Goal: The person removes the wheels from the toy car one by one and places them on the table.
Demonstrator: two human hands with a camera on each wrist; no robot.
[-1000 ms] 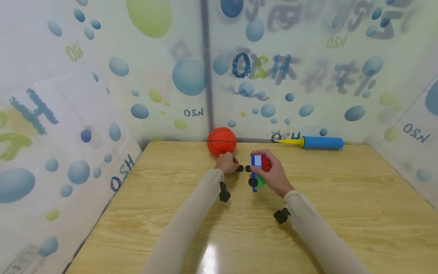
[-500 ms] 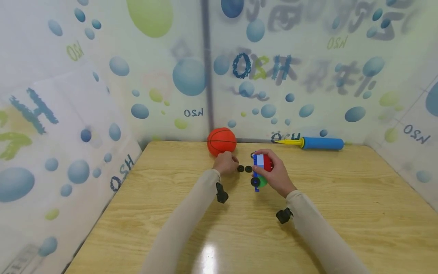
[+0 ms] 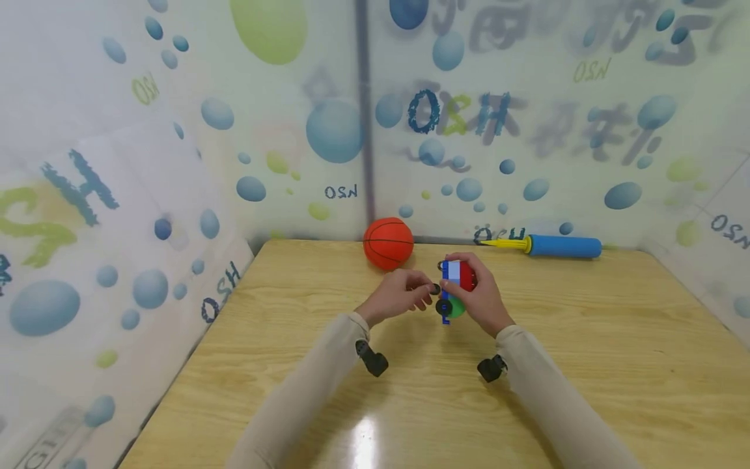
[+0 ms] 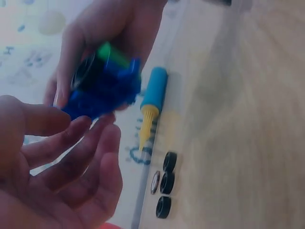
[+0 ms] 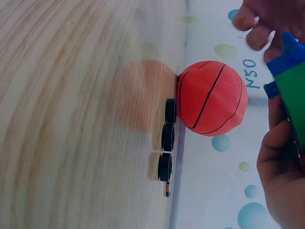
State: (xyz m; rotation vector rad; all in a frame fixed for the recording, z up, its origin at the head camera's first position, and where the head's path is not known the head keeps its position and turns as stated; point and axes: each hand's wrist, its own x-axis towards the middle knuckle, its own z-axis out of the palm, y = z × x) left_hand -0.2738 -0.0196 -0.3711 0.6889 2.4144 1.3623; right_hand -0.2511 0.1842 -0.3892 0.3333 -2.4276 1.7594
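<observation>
A wooden table (image 3: 586, 339) fills the lower half of the head view, walled by bubble-printed panels (image 3: 176, 130). An orange mini basketball (image 3: 388, 243) rests at the table's far edge, just left of centre, and a blue hand pump (image 3: 562, 246) with a yellow nozzle lies to its right along the same edge. At frame centre the right hand (image 3: 477, 296) holds a toy vehicle (image 3: 454, 286) of red, white, blue and green plastic bricks above the table, fingers curled around its body and a black wheel showing on its lower left. The left hand (image 3: 398, 296) sits just beside it, fingertips drawn together, apparently pinching a small black wheel (image 3: 434, 288) close to the vehicle; the left wrist view shows those fingers (image 4: 71, 143) loosely bent, and the wheel itself cannot be made out there. Three loose black wheels (image 5: 167, 138) lie in a row near the basketball. Judged from its material, the vehicle is light, rigid and smooth, its press-fit parts liable to separate; it is best gripped across the solid body, clear of the axles.
</observation>
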